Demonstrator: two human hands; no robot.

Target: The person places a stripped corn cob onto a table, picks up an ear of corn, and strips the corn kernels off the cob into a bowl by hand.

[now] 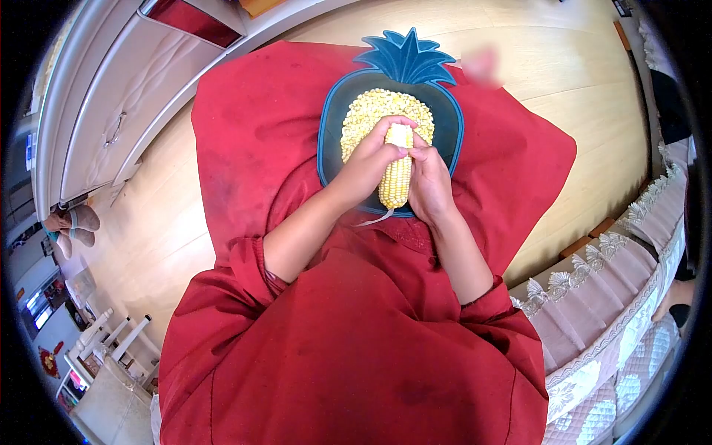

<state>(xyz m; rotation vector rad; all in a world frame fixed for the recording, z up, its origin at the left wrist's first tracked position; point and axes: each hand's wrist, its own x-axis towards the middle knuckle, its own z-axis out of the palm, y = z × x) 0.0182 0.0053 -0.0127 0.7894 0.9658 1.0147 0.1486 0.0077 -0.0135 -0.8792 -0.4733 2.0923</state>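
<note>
Between my two hands is an ear of corn (395, 182), its far end bare and whitish where kernels are off, the near part still covered in pale yellow kernels. My left hand (367, 165) wraps the cob from the left, its thumb on top near the bare end. From the right, my right hand (430, 182) closes on the same cob, thumb pressed at the kernels' edge. Beneath both hands lies a dark blue pineapple-shaped tray (451, 141) with a leafy top. Loose corn kernels (382, 102) are heaped in it, partly hidden by my hands.
A red cloth (252, 141) spreads over my lap under the tray. To the left stand a white cabinet (111, 96) and, lower down, a pair of shoes (74, 222). A lace-trimmed sofa or bed edge (593, 297) curves along the right. Pale wooden floor (564, 96) shows around.
</note>
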